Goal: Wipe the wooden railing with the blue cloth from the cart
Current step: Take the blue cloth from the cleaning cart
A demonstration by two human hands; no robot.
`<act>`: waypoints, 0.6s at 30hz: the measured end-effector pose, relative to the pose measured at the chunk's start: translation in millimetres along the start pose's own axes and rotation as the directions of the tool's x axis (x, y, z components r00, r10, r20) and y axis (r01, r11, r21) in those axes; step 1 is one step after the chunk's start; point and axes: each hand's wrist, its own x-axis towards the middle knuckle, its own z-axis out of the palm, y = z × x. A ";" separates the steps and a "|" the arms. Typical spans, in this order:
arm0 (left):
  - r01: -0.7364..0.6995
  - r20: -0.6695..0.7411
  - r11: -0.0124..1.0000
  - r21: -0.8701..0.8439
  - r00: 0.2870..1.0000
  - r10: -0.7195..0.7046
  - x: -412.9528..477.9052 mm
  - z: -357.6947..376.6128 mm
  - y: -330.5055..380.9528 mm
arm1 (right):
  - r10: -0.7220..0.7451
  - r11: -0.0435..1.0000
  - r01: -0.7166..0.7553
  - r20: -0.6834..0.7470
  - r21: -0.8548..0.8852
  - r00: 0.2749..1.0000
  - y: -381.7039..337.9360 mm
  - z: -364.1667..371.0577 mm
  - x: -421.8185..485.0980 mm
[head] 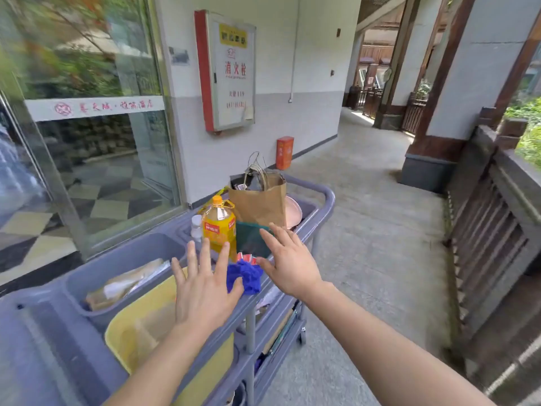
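Blue cloth [244, 276] sits bunched on the cart [325, 194] between both hands' spread fingers [191, 256], ready for gathering.

Crumpled blue cloth [245, 276] on the grey cart's [328, 197] top edge; wooden railing [494, 218] well apart

My left hand [202, 291] covers the near-left edge of the blue cloth [244, 275], my right hand [288, 263] hides the teal bag's [248, 237] corner, and I can't read the blurred door lettering [115, 106].
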 end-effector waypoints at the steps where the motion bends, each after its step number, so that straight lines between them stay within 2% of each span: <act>1: 0.004 0.049 1.000 -0.008 0.999 -0.003 3.3 6.1 -1.8 | 0.006 1.000 -0.007 0.037 0.024 0.999 1.8 10.2 5.6; 5: 0.021 0.096 1.000 0.016 0.995 -0.022 5.2 38.6 -7.3 | 0.045 0.990 -0.068 0.181 0.121 0.983 8.7 56.7 19.9; 10: 0.174 0.196 0.985 0.000 0.966 -0.170 -8.2 72.8 -10.9 | 0.009 0.985 -0.062 0.309 0.162 0.951 15.3 104.5 38.2; 18: 0.431 0.289 0.899 0.076 0.854 -0.433 -25.3 102.9 -17.7 | -0.188 0.981 0.154 0.356 0.120 0.916 16.6 153.3 63.7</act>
